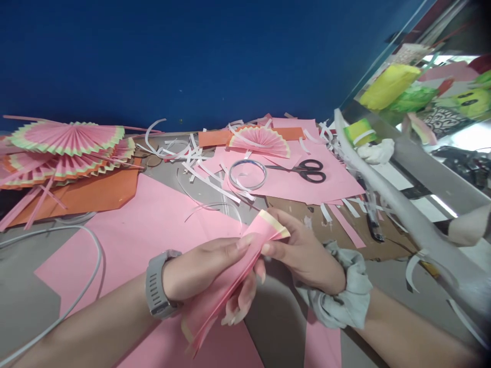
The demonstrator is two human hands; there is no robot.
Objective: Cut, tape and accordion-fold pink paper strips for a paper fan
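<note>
Both hands hold a folded pink paper strip (226, 286) with a yellow band at its top end, pleated like a closed fan. My left hand (207, 271), with a grey watch on the wrist, grips the strip along its middle, thumb on top and fingers wrapped beneath. My right hand (303, 250), with a grey scrunchie on the wrist, pinches the strip's upper end at the yellow band. A large pink paper sheet (146, 230) lies on the table under the hands.
Finished pink pleated fans (65, 148) are stacked at the far left on orange paper (88, 194). Another fan (261, 140), a tape ring (247, 175) and black scissors (307, 170) lie on pink paper ahead. White paper strips litter the middle. A white cable (92, 255) curves at left.
</note>
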